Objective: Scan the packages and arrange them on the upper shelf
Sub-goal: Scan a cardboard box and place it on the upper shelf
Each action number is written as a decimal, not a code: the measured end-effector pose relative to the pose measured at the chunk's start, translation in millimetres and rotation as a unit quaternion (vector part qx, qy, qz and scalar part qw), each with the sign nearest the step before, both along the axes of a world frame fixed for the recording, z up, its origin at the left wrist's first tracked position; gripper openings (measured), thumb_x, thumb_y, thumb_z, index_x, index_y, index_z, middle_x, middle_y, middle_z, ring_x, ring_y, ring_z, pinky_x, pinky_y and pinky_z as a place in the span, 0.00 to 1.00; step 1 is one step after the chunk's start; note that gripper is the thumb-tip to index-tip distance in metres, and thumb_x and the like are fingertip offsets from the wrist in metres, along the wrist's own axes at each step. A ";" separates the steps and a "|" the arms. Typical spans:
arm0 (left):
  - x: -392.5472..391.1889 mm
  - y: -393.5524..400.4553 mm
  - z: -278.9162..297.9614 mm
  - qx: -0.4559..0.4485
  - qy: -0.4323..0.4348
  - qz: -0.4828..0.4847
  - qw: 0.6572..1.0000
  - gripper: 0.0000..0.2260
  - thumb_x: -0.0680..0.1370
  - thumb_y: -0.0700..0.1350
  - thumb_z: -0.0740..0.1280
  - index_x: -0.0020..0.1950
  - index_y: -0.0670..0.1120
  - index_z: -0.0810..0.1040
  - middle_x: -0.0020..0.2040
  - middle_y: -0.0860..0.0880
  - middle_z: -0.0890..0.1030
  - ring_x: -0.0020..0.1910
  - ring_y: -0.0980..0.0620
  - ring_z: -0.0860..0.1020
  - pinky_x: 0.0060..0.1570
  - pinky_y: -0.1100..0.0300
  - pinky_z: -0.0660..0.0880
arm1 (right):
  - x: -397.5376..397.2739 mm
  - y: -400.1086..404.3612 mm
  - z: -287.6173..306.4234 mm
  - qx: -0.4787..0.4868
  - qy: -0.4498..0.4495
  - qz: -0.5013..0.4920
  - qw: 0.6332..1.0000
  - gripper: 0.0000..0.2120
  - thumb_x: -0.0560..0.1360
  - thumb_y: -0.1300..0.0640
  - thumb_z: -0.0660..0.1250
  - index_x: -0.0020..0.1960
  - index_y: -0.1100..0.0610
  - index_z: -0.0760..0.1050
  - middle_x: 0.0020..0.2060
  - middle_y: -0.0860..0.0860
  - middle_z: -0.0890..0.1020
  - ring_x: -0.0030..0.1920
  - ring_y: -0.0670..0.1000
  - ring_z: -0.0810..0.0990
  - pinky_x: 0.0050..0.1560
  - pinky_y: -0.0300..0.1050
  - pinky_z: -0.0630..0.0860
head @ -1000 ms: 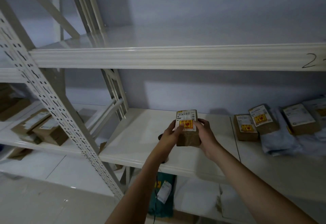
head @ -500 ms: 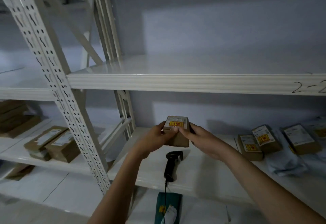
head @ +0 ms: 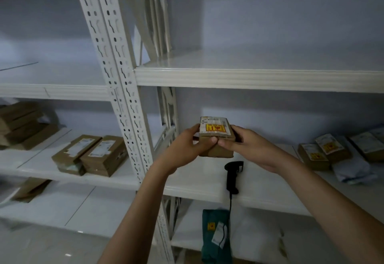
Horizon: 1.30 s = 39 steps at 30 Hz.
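The label print on the cardboard package [head: 216, 137] cannot be read. It is gripped by the left hand [head: 188, 146] and right hand [head: 249, 147], fingers curled round its sides, above the barcode scanner [head: 232, 175].

Package [head: 216, 137] between hands above scanner [head: 233, 175], upper shelf [head: 257, 78] overhead, parcels [head: 324, 152] right

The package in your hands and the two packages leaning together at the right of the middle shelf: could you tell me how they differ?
The held package is off the shelf, gripped by the left hand and right hand; the two packages on the right rest on the middle shelf, untouched. The held one sits nearly level, while those two lean against each other. All are brown cardboard with a white label and a yellow sticker.
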<state>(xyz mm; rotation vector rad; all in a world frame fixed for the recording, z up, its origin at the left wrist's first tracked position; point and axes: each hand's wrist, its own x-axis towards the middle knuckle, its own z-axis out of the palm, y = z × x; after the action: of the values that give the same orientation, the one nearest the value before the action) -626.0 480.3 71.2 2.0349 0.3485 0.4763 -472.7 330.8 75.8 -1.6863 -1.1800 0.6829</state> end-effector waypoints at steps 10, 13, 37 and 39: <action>-35.7 -1.4 22.0 0.014 -0.057 0.009 0.998 0.24 0.75 0.57 0.70 0.70 0.58 0.71 0.60 0.59 0.80 0.60 0.61 0.77 0.59 0.62 0.76 | -39.4 -3.0 28.8 0.053 -0.052 -0.030 0.997 0.27 0.74 0.46 0.73 0.71 0.40 0.70 0.65 0.36 0.78 0.67 0.40 0.75 0.73 0.51 0.69; -32.1 -9.3 45.1 0.042 -0.093 0.027 0.994 0.23 0.76 0.54 0.70 0.70 0.58 0.71 0.59 0.61 0.80 0.58 0.68 0.76 0.52 0.74 0.74 | -33.9 -7.4 51.4 0.084 -0.071 -0.025 0.994 0.28 0.74 0.47 0.73 0.72 0.40 0.70 0.65 0.37 0.79 0.68 0.40 0.74 0.73 0.51 0.69; 7.7 -21.7 150.8 0.164 -0.188 0.110 0.962 0.14 0.80 0.53 0.65 0.65 0.61 0.72 0.59 0.58 0.81 0.57 0.61 0.78 0.58 0.62 0.75 | 10.5 14.1 154.0 0.213 -0.116 -0.014 0.970 0.26 0.73 0.44 0.74 0.69 0.44 0.74 0.61 0.39 0.81 0.62 0.40 0.79 0.64 0.44 0.76; 15.1 -10.2 160.8 0.170 -0.188 0.110 0.961 0.14 0.80 0.53 0.65 0.65 0.61 0.71 0.58 0.59 0.81 0.57 0.62 0.78 0.57 0.65 0.76 | 16.2 25.5 164.8 0.207 -0.127 -0.021 0.970 0.25 0.74 0.45 0.73 0.69 0.45 0.74 0.61 0.39 0.81 0.62 0.40 0.79 0.63 0.42 0.76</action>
<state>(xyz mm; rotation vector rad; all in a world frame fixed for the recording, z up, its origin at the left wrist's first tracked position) -610.9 470.0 232.1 2.1818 0.2722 1.1068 -456.5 356.3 240.6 -1.4629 -1.3524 0.1732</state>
